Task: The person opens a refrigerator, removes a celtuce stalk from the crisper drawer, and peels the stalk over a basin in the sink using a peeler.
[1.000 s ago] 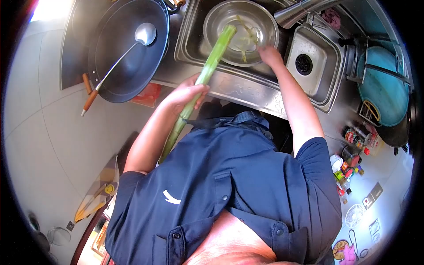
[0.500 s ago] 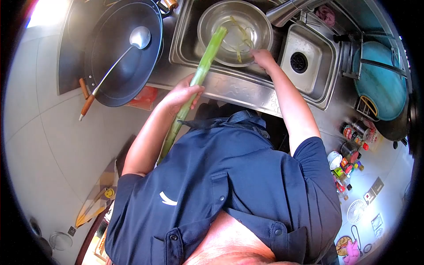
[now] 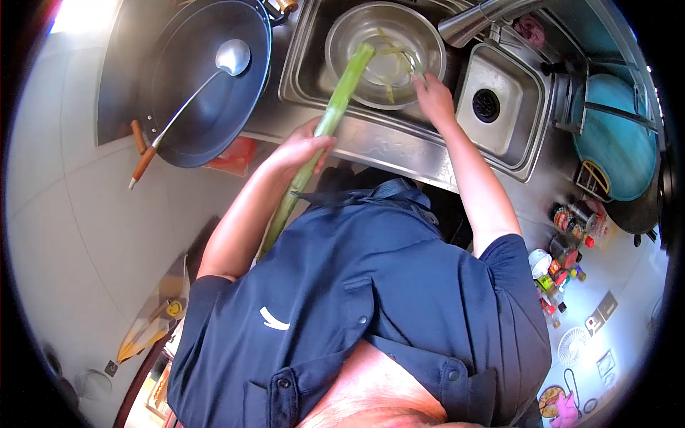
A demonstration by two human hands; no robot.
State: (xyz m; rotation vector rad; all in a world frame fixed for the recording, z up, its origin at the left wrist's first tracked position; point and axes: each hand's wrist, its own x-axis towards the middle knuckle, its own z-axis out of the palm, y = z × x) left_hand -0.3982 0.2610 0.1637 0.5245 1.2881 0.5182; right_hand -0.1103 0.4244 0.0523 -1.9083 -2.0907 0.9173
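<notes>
green stalk [image 3: 344,91] slants over the steel bowl [image 3: 431,37], one grip on it

the stalk runs from beside the person's shirt [image 3: 399,264] up past the edge of the bench [image 3: 428,160], its pale upper end hanging over the bowl; its lower end is hidden by the forearm and the shirt. the left grip [image 3: 305,147] is wrapped around the stalk partway along, thumb across the top. the right grip [image 3: 434,100] is by the bowl's near right side, fingers curled on a small metal tool [image 3: 412,63], which looks like a peeler, though much of it is covered by the fingers. the tool is over the bowl, just beside the stalk's tip and apart from it.

inside the bowl, which sits in the larger sink basin [image 3: 294,84], are thin yellow-green strips [image 3: 389,93]. one stretches between the stalk's tip and the tool; whether it is attached to either, i cannot tell. to the right is the smaller sink basin [image 3: 521,114] with its black drain, and to the left a dark wok [image 3: 203,107] with a ladle [image 3: 232,58] lying in it.

the step in hand seems to be peeling: strips are down, and the stalk's upper part looks paler than the rest. as a judgement, the next move calls for the tool to be brought onto a stretch of skin and drawn along it, with the left grip firm and clear of the blade's path, and the tip kept above the bowl.
</notes>
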